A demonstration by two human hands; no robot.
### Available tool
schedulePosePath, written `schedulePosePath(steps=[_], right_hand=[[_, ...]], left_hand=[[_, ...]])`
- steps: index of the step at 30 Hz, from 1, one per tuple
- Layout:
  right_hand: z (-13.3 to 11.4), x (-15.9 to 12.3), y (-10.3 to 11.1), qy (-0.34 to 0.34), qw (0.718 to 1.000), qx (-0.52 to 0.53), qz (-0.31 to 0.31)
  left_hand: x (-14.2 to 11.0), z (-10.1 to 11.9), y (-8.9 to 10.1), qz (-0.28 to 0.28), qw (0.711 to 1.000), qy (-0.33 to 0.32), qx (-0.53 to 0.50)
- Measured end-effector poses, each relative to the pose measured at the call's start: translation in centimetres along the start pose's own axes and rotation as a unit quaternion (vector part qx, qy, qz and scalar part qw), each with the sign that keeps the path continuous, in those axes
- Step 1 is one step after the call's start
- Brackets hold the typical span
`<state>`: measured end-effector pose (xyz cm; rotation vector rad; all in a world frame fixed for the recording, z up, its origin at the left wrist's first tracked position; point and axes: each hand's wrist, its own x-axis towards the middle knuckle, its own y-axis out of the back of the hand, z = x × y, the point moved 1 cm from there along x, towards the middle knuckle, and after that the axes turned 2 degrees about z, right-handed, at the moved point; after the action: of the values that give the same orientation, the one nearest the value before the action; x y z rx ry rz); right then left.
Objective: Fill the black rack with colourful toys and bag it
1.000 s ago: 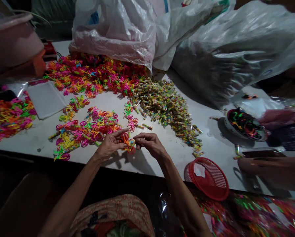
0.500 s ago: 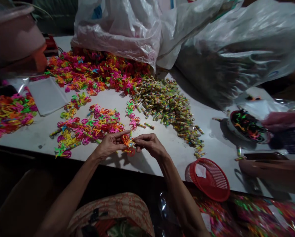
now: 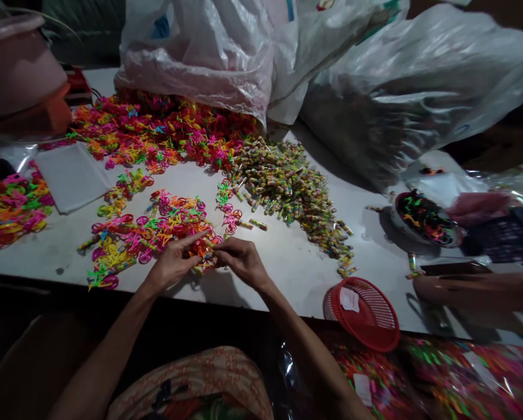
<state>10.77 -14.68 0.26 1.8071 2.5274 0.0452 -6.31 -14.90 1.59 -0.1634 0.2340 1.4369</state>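
My left hand (image 3: 174, 262) and my right hand (image 3: 240, 260) meet over the near edge of a white table (image 3: 287, 262). Both pinch a small orange-red plastic toy (image 3: 203, 249) between their fingertips. Just beyond the hands lies a heap of small neon plastic toys (image 3: 151, 230) in pink, yellow, green and orange. Further back to the right sits a pile of small wrapped candy sticks (image 3: 287, 186). A larger heap of the neon toys (image 3: 156, 131) spreads along the back of the table.
Big clear plastic bags (image 3: 252, 52) slump at the back. A red mesh basket (image 3: 364, 312) tips over the near edge. A dark bowl of toys (image 3: 423, 219) stands at right, by another person's arm (image 3: 475, 289). A white pad (image 3: 71, 175) and more toys (image 3: 7, 204) lie at left.
Both hands stayed together on the small toy and drifted slightly left and closer to the heap; the view shifted a little.
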Motion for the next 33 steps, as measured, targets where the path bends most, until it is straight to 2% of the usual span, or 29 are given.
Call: schedulePosePath(steps=[3,5,7,9,10,12,14,15,17,20,23,25,28,30,31,33], right_hand=[[0.5,0.9,0.1,0.02,0.996,-0.086,0.015],[0.4,2.1,1.7,0.01,0.981,-0.185,0.051],[0.2,3.4,4.3,-0.031,0.935,-0.337,0.108],[0.1,4.7,7.0,-0.098,0.855,-0.495,0.124],[0.1,5.1,8.1,-0.134,0.813,-0.556,0.109],[0.3,5.5,9.5,-0.187,0.753,-0.628,0.063],[0.7,5.3,9.9,-0.205,0.725,-0.657,0.035],[0.8,5.1,9.9,-0.201,0.72,-0.663,0.032],[1.1,4.4,9.5,-0.191,0.721,-0.665,0.035],[1.4,3.8,9.1,-0.188,0.74,-0.644,0.051],[1.8,3.8,9.1,-0.189,0.782,-0.588,0.091],[2.1,3.9,9.3,-0.171,0.826,-0.516,0.148],[2.3,3.8,9.4,-0.112,0.915,-0.305,0.239],[2.2,3.6,9.0,-0.087,0.959,-0.108,0.247],[2.0,3.5,8.7,-0.084,0.967,-0.015,0.24],[1.4,3.4,7.9,-0.081,0.962,0.126,0.23]], left_hand=[[0.1,0.5,1.9,0.047,0.991,-0.047,0.116],[0.4,1.4,3.3,0.109,0.961,-0.113,0.228],[1.2,2.6,4.0,0.19,0.901,-0.189,0.34],[2.8,3.9,3.4,0.226,0.842,-0.236,0.429],[4.0,4.3,2.6,0.215,0.825,-0.241,0.463],[7.0,4.8,0.2,0.134,0.817,-0.225,0.514],[10.1,4.8,-2.4,0.051,0.819,-0.182,0.542],[11.6,4.7,-3.5,0.03,0.827,-0.154,0.539],[14.0,4.3,-4.9,0.029,0.844,-0.106,0.525],[16.3,3.7,-5.5,0.056,0.86,-0.058,0.504],[17.5,3.4,-5.0,0.07,0.878,-0.017,0.474],[17.7,3.4,-4.4,0.082,0.893,-0.002,0.442],[16.9,3.6,-3.7,0.1,0.923,-0.004,0.371],[15.3,3.7,-3.4,0.102,0.942,-0.017,0.321],[14.3,3.7,-3.4,0.097,0.958,-0.023,0.27],[12.0,3.4,-3.6,0.069,0.991,-0.026,0.112]])
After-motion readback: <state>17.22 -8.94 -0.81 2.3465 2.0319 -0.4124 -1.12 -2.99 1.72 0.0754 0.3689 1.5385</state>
